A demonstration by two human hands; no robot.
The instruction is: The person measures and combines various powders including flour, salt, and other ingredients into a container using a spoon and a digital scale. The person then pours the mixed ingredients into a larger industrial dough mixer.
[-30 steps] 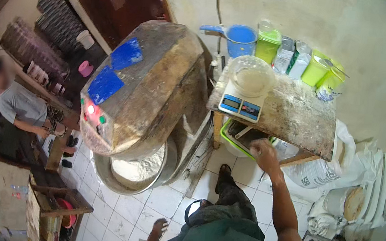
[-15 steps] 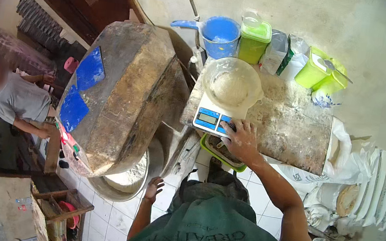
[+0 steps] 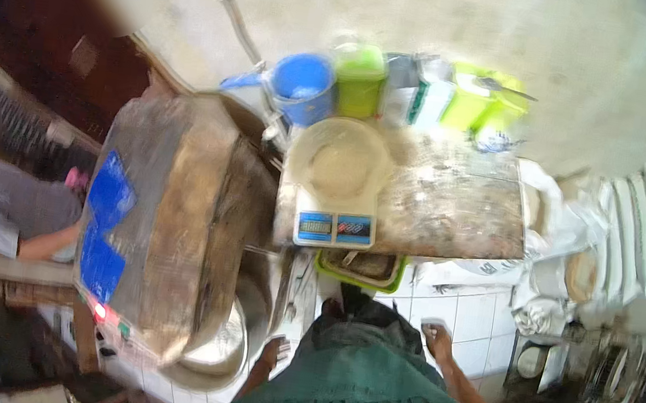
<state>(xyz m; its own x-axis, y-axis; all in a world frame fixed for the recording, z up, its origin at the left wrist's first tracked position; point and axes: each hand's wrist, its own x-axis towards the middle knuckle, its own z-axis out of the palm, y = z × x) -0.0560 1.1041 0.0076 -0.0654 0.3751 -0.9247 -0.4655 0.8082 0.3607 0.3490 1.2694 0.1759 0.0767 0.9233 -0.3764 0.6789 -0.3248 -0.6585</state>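
Observation:
A digital kitchen scale [image 3: 335, 230] with a blue panel lies at the near left of the flour-dusted worktop [image 3: 458, 195]. On it rests a pale translucent bowl [image 3: 340, 161] with a whitish content. My right hand [image 3: 436, 339] hangs below the worktop, apart from the scale and touching nothing I can see; motion smears its fingers. Low on the left, my left hand [image 3: 275, 351] is empty with its fingers apart, beside the large metal mixer bowl [image 3: 258, 307] that holds white flour [image 3: 222, 345].
A bulky brown machine [image 3: 175, 207] with blue scrapers [image 3: 111, 190] stands left. A blue dipper [image 3: 303, 89] and green containers [image 3: 359, 81] line the wall. White sacks [image 3: 621, 232] are stacked right; a green-rimmed tub [image 3: 362, 267] sits under the worktop. A co-worker [image 3: 24, 207] is far left.
My right hand has left the scale's buttons and dropped down to the right. The view has turned and shifted. My left hand stays low beside the mixer bowl.

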